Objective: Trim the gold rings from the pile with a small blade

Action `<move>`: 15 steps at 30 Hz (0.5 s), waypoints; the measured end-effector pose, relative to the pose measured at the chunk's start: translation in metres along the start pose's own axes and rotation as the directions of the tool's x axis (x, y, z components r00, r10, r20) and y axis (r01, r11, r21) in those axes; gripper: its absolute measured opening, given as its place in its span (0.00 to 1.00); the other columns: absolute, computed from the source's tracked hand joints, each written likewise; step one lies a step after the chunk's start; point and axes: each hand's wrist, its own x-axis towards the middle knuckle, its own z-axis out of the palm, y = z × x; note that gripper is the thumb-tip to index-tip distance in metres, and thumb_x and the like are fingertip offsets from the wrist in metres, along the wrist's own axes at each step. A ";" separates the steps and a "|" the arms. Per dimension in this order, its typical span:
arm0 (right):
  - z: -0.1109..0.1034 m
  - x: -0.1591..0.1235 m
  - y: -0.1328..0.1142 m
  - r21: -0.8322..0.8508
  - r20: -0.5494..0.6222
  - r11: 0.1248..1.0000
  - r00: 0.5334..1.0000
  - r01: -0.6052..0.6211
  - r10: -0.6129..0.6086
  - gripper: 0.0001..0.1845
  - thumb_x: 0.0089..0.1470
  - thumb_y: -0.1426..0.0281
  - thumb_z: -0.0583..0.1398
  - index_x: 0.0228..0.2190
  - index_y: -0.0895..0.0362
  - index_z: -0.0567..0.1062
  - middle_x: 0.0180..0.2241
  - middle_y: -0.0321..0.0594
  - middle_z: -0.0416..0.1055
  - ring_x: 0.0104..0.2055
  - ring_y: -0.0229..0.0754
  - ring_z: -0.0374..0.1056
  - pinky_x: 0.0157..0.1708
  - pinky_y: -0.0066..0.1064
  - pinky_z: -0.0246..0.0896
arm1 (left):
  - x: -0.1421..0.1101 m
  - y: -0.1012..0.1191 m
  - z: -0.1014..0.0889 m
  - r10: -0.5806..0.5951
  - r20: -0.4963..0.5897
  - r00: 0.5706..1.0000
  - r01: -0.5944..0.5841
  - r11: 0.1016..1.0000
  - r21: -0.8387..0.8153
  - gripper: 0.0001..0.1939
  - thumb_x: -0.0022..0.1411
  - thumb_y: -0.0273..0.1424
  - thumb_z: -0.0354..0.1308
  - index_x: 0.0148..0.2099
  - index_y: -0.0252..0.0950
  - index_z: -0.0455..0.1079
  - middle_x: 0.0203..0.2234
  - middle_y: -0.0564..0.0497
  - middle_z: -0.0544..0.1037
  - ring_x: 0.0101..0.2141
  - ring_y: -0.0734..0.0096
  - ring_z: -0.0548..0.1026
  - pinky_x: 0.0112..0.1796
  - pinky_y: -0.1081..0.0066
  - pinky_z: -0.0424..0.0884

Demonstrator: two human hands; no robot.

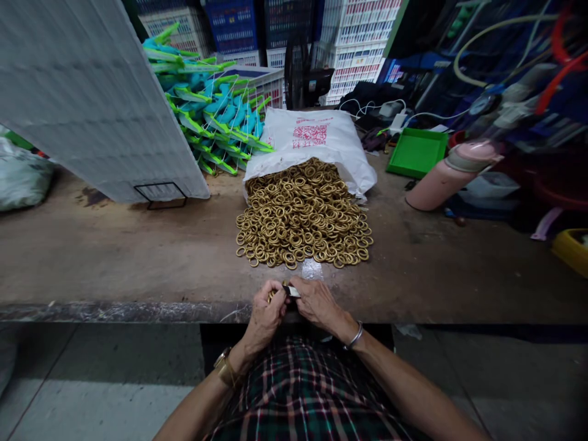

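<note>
A heap of brass-coloured rings [303, 214] spills from the mouth of a white sack [312, 131] onto the table. In front of the heap, my left hand [265, 311] is closed, with a few gold rings [272, 295] showing between its fingers. My right hand [318, 302] is closed too, its fingertips on a small flat white-and-black piece [293, 292] that reaches across to the left fingers. Whether this piece is a blade or a strip I cannot tell. Both hands meet just above the table's front edge.
A white corrugated panel [105, 92] in a wire stand leans at left, with green and blue plastic hangers [215, 110] behind it. To the right are a green tray [418, 153] and a pink bottle [445, 177]. Stacked crates [358, 43] and a black fan [298, 73] are behind.
</note>
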 end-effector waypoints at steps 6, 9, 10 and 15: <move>0.000 0.011 0.004 -0.087 -0.021 0.989 0.993 -0.118 0.116 0.13 0.48 0.74 0.50 0.37 0.58 0.68 0.27 0.42 0.71 0.27 0.40 0.65 0.26 0.29 0.44 | -0.017 0.020 0.001 -0.028 0.170 0.985 0.026 1.000 0.013 0.16 0.55 0.44 0.54 0.28 0.35 0.61 0.13 0.59 0.62 0.14 0.82 0.57 0.16 0.79 0.52; -0.002 0.017 0.011 -0.091 -0.111 0.976 0.976 -0.199 0.188 0.12 0.49 0.75 0.50 0.37 0.58 0.68 0.29 0.43 0.72 0.28 0.40 0.65 0.26 0.29 0.44 | -0.023 0.027 0.003 -0.045 0.269 0.962 0.085 0.987 -0.138 0.16 0.54 0.43 0.56 0.29 0.35 0.62 0.15 0.57 0.64 0.14 0.83 0.58 0.16 0.79 0.53; -0.002 0.019 0.014 -0.078 -0.152 0.973 0.967 -0.218 0.205 0.12 0.49 0.75 0.50 0.36 0.58 0.68 0.29 0.42 0.72 0.29 0.40 0.66 0.26 0.28 0.45 | -0.023 0.028 0.002 -0.054 0.266 0.962 0.115 0.969 -0.218 0.16 0.53 0.43 0.57 0.29 0.35 0.61 0.17 0.57 0.65 0.14 0.83 0.58 0.16 0.79 0.53; -0.004 0.029 0.025 -0.013 -0.313 0.951 0.904 -0.310 0.291 0.18 0.50 0.75 0.51 0.45 0.58 0.64 0.32 0.42 0.73 0.32 0.42 0.68 0.30 0.28 0.49 | -0.014 0.022 -0.004 -0.106 0.234 0.966 0.192 0.904 -0.382 0.15 0.53 0.41 0.58 0.30 0.33 0.64 0.23 0.54 0.67 0.18 0.83 0.59 0.15 0.80 0.54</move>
